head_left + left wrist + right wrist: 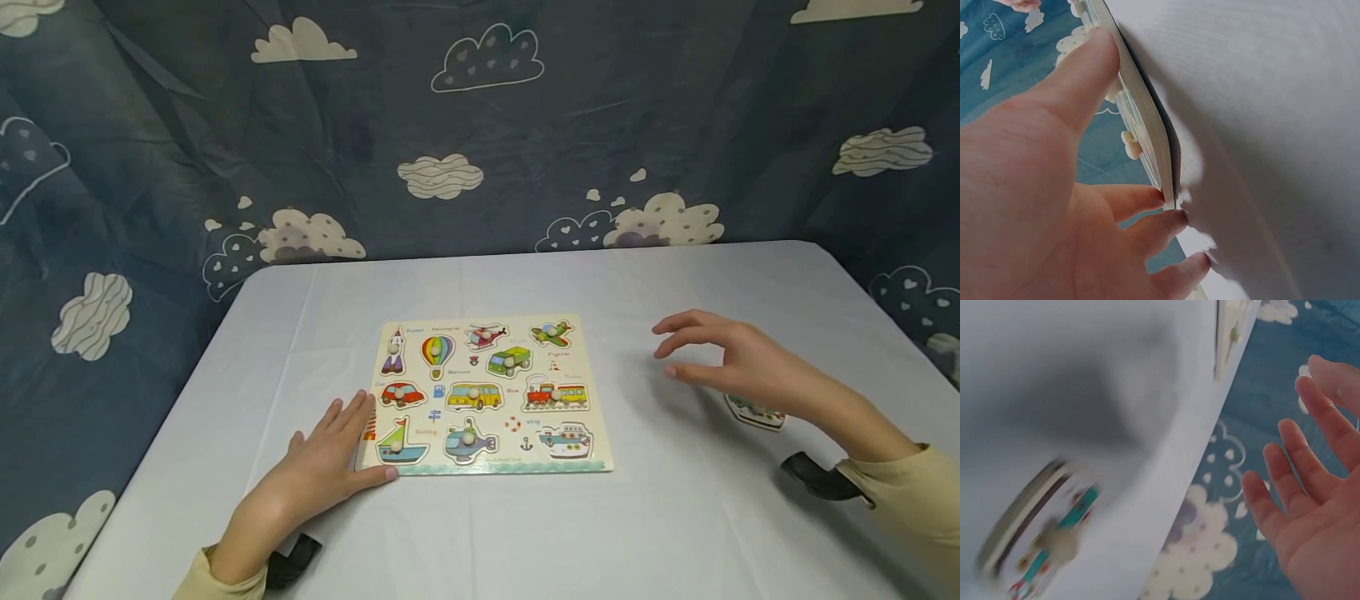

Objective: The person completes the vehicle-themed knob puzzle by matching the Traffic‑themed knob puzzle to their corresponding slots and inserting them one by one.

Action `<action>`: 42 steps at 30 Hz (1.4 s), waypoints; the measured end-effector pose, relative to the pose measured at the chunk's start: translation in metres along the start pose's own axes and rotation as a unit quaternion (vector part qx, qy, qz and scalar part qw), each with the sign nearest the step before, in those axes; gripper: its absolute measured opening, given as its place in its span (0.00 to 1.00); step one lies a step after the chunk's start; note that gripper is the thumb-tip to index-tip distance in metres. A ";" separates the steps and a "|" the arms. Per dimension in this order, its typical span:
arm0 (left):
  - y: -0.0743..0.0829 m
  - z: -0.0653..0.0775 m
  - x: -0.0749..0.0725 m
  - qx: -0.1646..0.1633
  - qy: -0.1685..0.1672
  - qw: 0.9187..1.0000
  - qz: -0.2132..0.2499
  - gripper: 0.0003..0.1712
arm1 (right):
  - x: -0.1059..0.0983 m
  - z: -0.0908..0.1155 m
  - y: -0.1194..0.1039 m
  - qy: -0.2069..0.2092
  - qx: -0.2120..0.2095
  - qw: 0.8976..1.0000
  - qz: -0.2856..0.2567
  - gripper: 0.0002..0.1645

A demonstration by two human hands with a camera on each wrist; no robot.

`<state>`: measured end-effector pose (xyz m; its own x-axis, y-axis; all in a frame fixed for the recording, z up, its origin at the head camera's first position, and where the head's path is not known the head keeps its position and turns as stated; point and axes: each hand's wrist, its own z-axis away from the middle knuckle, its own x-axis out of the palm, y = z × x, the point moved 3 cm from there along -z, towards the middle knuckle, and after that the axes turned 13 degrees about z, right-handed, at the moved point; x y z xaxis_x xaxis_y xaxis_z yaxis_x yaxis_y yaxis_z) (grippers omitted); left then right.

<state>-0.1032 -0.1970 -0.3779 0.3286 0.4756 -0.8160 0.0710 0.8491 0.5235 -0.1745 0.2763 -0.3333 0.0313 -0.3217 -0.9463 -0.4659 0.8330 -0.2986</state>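
Observation:
A cream wooden puzzle board with colourful vehicle pictures lies on the table. Most pictures carry a round knob, such as the yellow bus; none shows on the ship at lower right. My left hand rests at the board's lower left corner, thumb along the front edge and fingers at the left side. Right of the board, my right hand hovers over the table with loosely spread fingers and nothing in them. A knobbed puzzle piece lies below that wrist, partly hidden by it; it appears blurred in the right wrist view.
A white cloth covers the table. Behind it and along both sides hangs a dark blue curtain with a cloud print. Black straps show at the wrists, below pale yellow sleeves.

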 end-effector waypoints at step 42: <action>-0.005 0.000 0.004 0.001 0.001 1.000 0.001 0.61 | 0.022 0.076 0.084 -0.035 0.161 0.985 0.050 0.16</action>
<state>-0.1023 -0.1997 -0.3841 0.3271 0.4781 -0.8152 0.0716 0.8476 0.5258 -0.1453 0.3737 -0.3882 0.0665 -0.2090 -0.9757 -0.1661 0.9619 -0.2173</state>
